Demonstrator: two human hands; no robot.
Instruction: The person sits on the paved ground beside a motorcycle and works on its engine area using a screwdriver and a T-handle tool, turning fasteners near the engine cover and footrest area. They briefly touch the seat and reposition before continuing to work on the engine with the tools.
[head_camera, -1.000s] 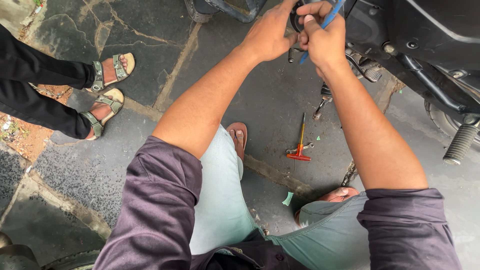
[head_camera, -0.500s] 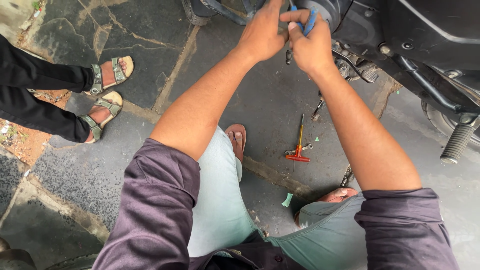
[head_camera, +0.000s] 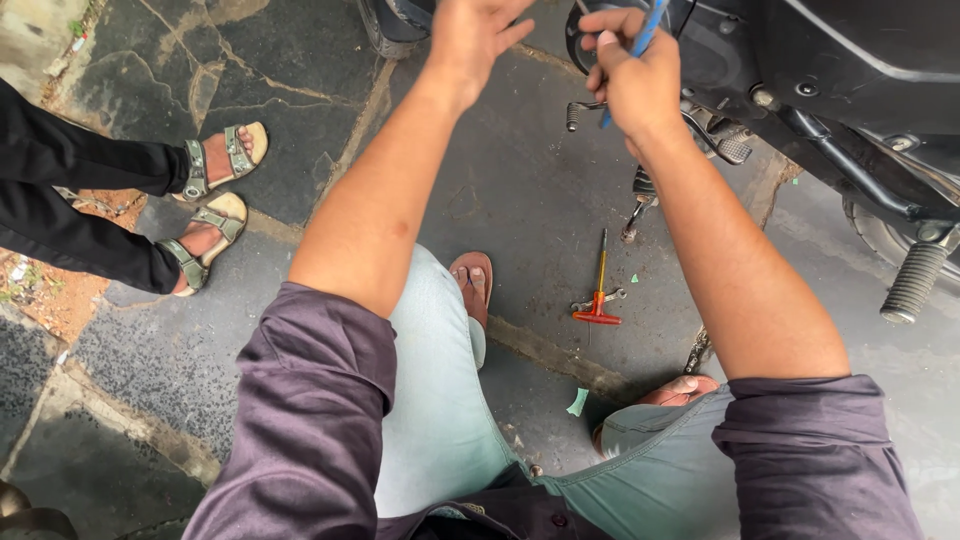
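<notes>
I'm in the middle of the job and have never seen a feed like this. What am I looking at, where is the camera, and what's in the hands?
There is one view, from a camera on the person's head, looking down past their own arms and knees. They squat on a stone floor beside a black motorbike.

The right hand is closed round a blue-handled tool, raised near the bike's lower parts; its tip is hidden. The left hand is open and holds nothing.

On the floor between the knees lies an orange and red T-handle tool, with a small metal part touching it. A footpeg sticks out at the right.

At the left are another person's sandalled feet, well apart from the hands.
</notes>
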